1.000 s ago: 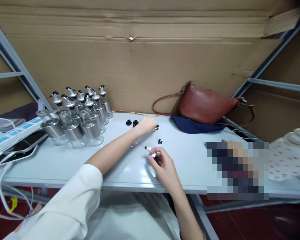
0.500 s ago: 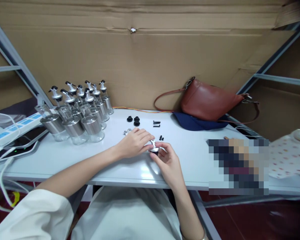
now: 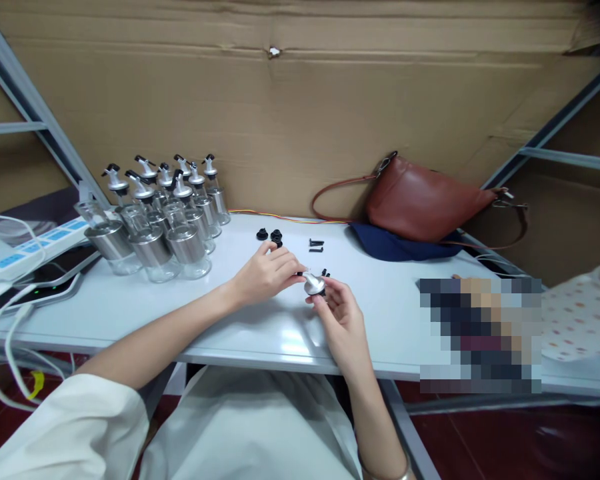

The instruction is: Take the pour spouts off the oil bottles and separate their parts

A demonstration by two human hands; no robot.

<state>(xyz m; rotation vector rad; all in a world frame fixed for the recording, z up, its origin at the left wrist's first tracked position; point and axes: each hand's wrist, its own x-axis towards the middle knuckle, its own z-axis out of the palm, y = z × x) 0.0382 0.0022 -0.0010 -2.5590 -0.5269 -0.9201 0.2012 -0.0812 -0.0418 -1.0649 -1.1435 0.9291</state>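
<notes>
My right hand [image 3: 346,319] grips a silver pour spout [image 3: 314,285] by its dark base, tilted with its narrow end toward my left hand [image 3: 266,275]. The left fingers are pinched around a small black piece [image 3: 301,273] at that narrow end; whether the two touch I cannot tell. Beyond the left hand sit black ribbed stoppers [image 3: 276,236], one partly covered by the fingers. Thin black levers [image 3: 317,245] lie farther right, with tiny black caps [image 3: 325,272] just behind the spout.
Glass bottles with steel bands [image 3: 189,245] stand grouped at left, several topped with spouts. Beside them are a power strip [image 3: 40,250] and white cables. A brown handbag [image 3: 425,203] rests on dark blue cloth [image 3: 395,245] at back right. A blurred patch and spotted cloth [image 3: 580,317] lie right.
The spout has tipped over in my right hand, its narrow end now toward the left. My left fingers have shifted to that end with a black piece. The view has moved slightly.
</notes>
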